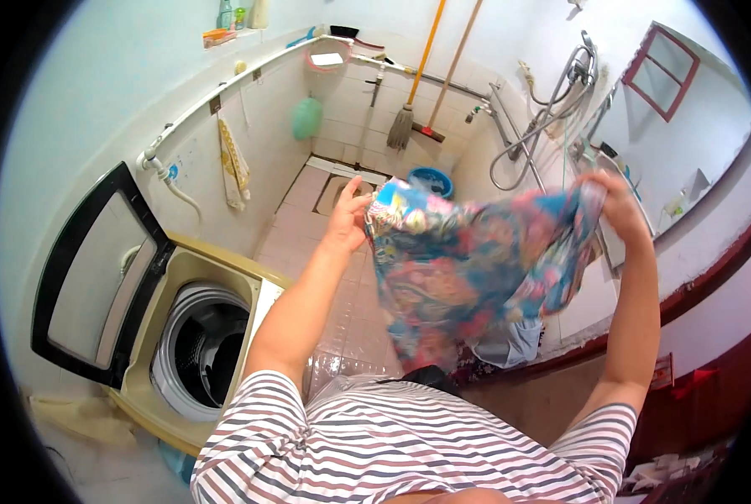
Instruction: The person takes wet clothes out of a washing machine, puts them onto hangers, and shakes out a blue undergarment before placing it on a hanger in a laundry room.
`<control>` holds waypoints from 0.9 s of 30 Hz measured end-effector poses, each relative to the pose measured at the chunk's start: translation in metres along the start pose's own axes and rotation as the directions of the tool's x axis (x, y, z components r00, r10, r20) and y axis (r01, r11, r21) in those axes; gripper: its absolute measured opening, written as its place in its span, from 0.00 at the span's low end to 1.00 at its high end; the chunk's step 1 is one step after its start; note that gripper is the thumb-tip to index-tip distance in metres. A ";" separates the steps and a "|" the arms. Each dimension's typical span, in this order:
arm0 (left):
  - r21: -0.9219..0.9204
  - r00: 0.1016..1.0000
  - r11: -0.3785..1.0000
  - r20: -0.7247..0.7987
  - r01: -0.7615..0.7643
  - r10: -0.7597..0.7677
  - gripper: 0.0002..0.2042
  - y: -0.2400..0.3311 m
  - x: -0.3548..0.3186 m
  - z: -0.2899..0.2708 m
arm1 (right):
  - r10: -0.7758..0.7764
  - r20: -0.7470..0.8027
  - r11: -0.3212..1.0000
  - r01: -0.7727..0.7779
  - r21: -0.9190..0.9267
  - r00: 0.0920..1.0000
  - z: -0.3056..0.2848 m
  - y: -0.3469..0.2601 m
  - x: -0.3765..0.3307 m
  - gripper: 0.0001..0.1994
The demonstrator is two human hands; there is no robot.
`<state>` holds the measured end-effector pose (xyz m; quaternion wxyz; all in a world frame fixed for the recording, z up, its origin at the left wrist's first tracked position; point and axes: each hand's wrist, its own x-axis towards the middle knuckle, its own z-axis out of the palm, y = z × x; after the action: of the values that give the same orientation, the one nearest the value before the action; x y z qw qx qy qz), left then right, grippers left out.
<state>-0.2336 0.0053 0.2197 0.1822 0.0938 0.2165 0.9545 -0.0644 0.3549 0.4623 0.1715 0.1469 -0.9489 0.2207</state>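
A teal garment with a pink and white floral print (pixel 484 260) is stretched out in the air between my two hands, its lower part hanging and blurred by motion. At its upper left corner, my left hand (pixel 348 218) pinches the gathered edge, with one finger pointing up. My right hand (pixel 619 206) is closed on the upper right end of the cloth. Whether the garment is shorts or a top I cannot tell. To my left stands a top-loading washing machine (pixel 258 273) with its dark-framed lid (pixel 81 277) raised; dark cloth shows inside the drum (pixel 211 353).
A blue basin (pixel 430 181) sits on the tiled floor beyond the garment. A mop (pixel 402 126) and a red-headed squeegee (pixel 430 132) lean at the far wall. A shower hose (pixel 510 160) and mirror (pixel 686 118) are on the right. A yellow-patterned towel (pixel 232 164) hangs left.
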 end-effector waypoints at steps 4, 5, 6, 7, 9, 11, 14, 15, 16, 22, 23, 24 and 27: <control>0.167 0.971 0.986 0.236 -0.004 -0.036 0.18 0.022 -0.014 0.052 | 0.202 0.612 0.967 -0.057 -0.248 0.764 0.058 -0.028 -0.032 0.20; 0.241 0.948 0.969 0.296 0.044 -0.117 0.18 0.020 -0.020 0.071 | 0.120 0.599 0.975 0.019 -0.221 0.792 0.074 -0.018 -0.037 0.19; 0.275 0.922 0.958 0.347 0.079 -0.175 0.17 0.016 -0.031 0.092 | -0.013 0.545 0.985 0.105 -0.138 0.839 0.087 -0.014 -0.036 0.18; 0.308 0.895 0.946 0.387 0.101 -0.221 0.16 0.011 -0.043 0.106 | -0.044 0.449 0.999 0.038 0.021 0.893 0.103 -0.017 -0.028 0.18; 0.503 0.880 0.863 0.425 -0.035 -0.212 0.14 -0.011 -0.054 0.115 | 0.036 0.290 0.797 -0.202 0.569 0.956 0.139 -0.043 -0.016 0.18; 0.549 0.861 0.827 0.474 -0.123 -0.186 0.11 -0.028 -0.061 0.117 | -0.032 0.341 0.638 -0.244 0.730 0.939 0.168 -0.063 -0.013 0.13; 0.626 0.906 0.760 0.405 -0.175 -0.125 0.10 -0.025 -0.068 0.110 | 0.038 0.530 0.614 -0.438 0.657 0.847 0.181 -0.066 -0.018 0.06; 0.745 0.913 0.641 0.371 -0.184 -0.169 0.09 -0.017 -0.070 0.107 | 0.033 0.533 0.607 -0.440 0.662 0.846 0.180 -0.064 -0.019 0.06; 0.842 0.923 0.507 0.327 -0.186 -0.205 0.10 -0.010 -0.072 0.101 | 0.099 0.513 0.661 -0.441 0.607 0.853 0.179 -0.060 -0.019 0.05; 0.923 0.571 -0.228 -0.011 -0.310 -0.821 0.18 -0.007 -0.095 0.007 | -0.030 0.375 0.813 -0.196 0.548 0.927 0.136 -0.072 -0.005 0.04; 0.928 0.580 -0.229 -0.016 -0.295 -0.814 0.18 -0.011 -0.102 -0.017 | -0.103 0.356 0.829 -0.118 0.547 0.929 0.131 -0.081 0.000 0.05; 0.788 0.644 -0.290 0.169 -0.543 -0.746 0.18 -0.019 -0.102 -0.038 | -0.077 0.451 0.840 -0.186 0.510 0.889 0.123 -0.086 0.003 0.05; 0.463 0.613 -0.425 0.410 -0.778 -0.676 0.16 -0.022 -0.105 -0.035 | -0.239 0.279 0.941 0.152 0.301 0.930 0.130 -0.083 -0.004 0.05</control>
<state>-0.1395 -0.0305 0.1681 -0.0044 0.6132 0.7842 0.0947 -0.0649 0.2231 0.3813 0.0190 0.2968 -0.9045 0.3058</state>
